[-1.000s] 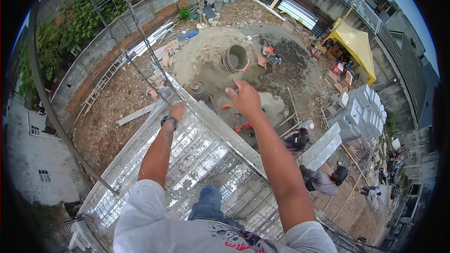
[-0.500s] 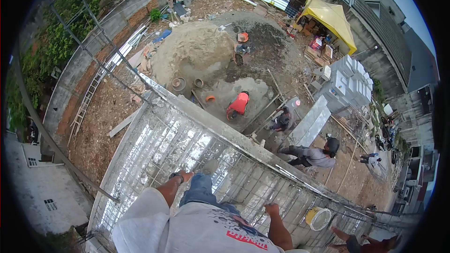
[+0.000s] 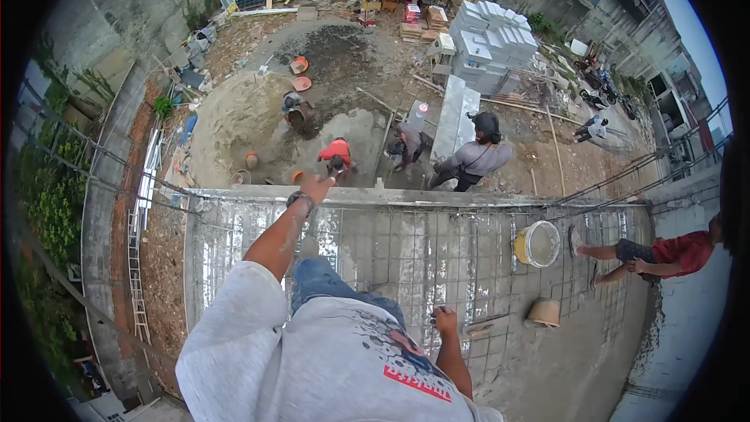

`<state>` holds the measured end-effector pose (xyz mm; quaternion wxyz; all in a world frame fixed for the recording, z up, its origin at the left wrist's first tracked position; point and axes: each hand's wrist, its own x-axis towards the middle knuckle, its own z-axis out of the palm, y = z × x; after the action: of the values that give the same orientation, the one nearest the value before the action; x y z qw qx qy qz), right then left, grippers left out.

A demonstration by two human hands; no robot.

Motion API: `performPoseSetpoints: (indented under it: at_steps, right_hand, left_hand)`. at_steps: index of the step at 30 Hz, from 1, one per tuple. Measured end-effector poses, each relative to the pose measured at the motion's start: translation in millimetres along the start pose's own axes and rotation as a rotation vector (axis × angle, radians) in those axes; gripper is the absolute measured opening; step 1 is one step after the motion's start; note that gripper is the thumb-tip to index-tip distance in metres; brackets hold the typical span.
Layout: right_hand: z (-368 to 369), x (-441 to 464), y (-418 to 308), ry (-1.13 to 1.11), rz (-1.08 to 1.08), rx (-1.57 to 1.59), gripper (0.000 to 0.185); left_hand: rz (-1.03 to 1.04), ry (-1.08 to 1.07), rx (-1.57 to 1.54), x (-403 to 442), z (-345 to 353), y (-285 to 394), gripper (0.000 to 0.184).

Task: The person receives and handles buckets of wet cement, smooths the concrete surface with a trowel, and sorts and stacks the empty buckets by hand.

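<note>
Nearest, w/ right hand low over the rebar mesh, loosely curled; can't tell if gripping anything. Farther fwd, w/ left hand stretched out toward the slab edge, fingers loose, apparently holding nothing. Mesh spread underfoot, shiny & prob. wet btwn bars: could catch a toe or slip a sole, esp. w/ weight leaning fwd. Off to the right, tan tub, upright or tipped unclear: could skid or roll if kicked. Past that, yellow bucket nr a co-worker: could spill if bumped. At the edge, low-looking: could go over after one misstep. Down below, person in red & person in grey: could get hit by anything knocked off.
</note>
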<state>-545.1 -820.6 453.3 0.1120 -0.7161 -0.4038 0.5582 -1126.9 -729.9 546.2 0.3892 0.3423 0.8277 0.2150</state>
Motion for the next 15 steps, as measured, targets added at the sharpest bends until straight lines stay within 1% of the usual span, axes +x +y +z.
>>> performPoseSetpoints:
  at_steps: [1,2,3,4,5,7,8,9,10,12,15]
  right_hand:
    - [-20.4,11.9,52.7,0.029,0.004,-0.036,0.027]
    - [-42.6,6.8,81.7,0.08,0.049,-0.025,0.027]
    - [-62.4,-1.5,109.2,0.13,0.101,-0.014,0.027]
    - [-80.0,-14.7,128.0,0.182,0.16,0.001,0.027]
    - [-98.2,-26.1,146.5,0.24,0.171,0.057,0.025]
    - [-125.1,-70.6,139.6,0.381,0.23,0.212,0.024]
    - [-134.4,-74.7,157.8,0.44,0.224,0.244,0.026]
    - [-142.2,-74.5,181.9,0.499,0.219,0.272,0.029]
    - [-145.9,-78.7,193.8,0.542,0.273,0.312,0.027]
    - [-147.8,-87.8,208.4,0.595,0.345,0.382,0.027]
    - [-129.1,-101.6,209.3,0.585,0.405,0.469,0.029]
  left_hand:
    - [0.046,-0.048,-0.022,-13.4,29.9,22.2,0.067]
    - [0.119,-0.052,-0.102,10.2,88.6,1.9,0.063]
    - [0.008,-0.262,-0.09,-29.1,100.1,51.4,0.059]
    - [0.066,-0.297,-0.063,-32.6,134.1,55.7,0.058]
    - [0.126,-0.34,-0.03,-37.5,168.7,58.2,0.056]
    - [0.249,-0.404,0.151,-36.0,228.3,53.8,0.055]
    - [0.319,-0.439,0.242,-37.2,251.0,56.7,0.054]
    - [0.321,-0.498,0.282,-47.2,261.9,69.9,0.055]
    - [0.318,-0.552,0.322,-58.3,268.5,81.7,0.055]
    - [0.211,-0.613,0.269,-70.4,281.2,91.5,0.057]
    - [0.199,-0.624,0.405,-42.0,312.3,63.4,0.055]
